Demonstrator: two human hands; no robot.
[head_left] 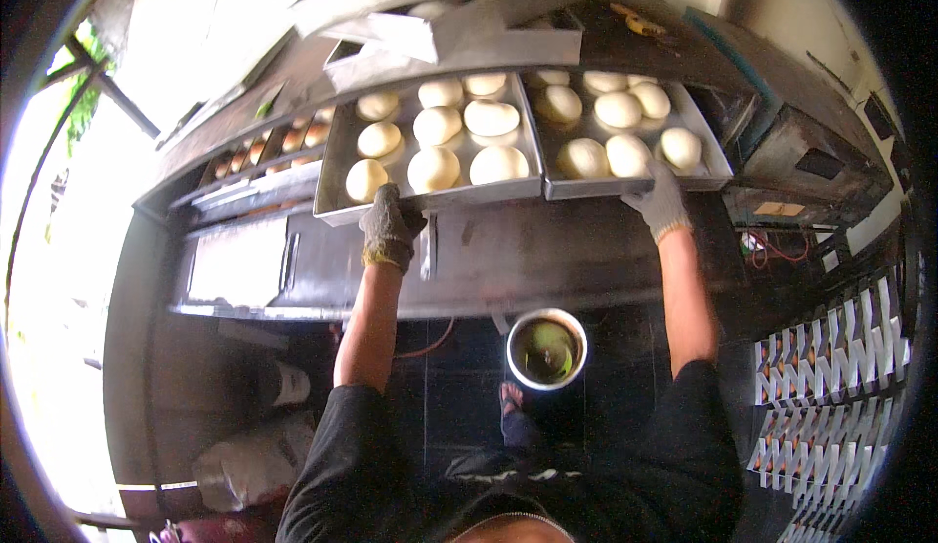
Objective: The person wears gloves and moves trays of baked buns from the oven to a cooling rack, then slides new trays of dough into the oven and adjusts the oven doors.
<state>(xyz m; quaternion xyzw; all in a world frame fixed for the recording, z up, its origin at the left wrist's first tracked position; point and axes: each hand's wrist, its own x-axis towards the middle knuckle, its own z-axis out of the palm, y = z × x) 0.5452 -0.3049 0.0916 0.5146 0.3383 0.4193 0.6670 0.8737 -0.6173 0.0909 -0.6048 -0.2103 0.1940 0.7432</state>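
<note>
Two metal baking trays sit side by side at the oven opening, both holding several pale round dough balls. My left hand [393, 230], in a grey knitted glove, is closed on the front rim of the left tray [344, 217]. My right hand [660, 203], in a lighter glove, grips the front wall of the right tray [576, 189]. Near its fingers lies a dough ball [628, 156] inside that tray. Larger dough balls [433, 170] stand in rows in the left tray. My fingertips are partly hidden at both rims.
Browned buns [293, 139] show in a tray left of the dough. Empty metal trays [449, 54] are stacked on top behind. A metal pot [547, 349] with dark liquid stands on the floor before me. Racked strips of metal [831, 357] stand at the right.
</note>
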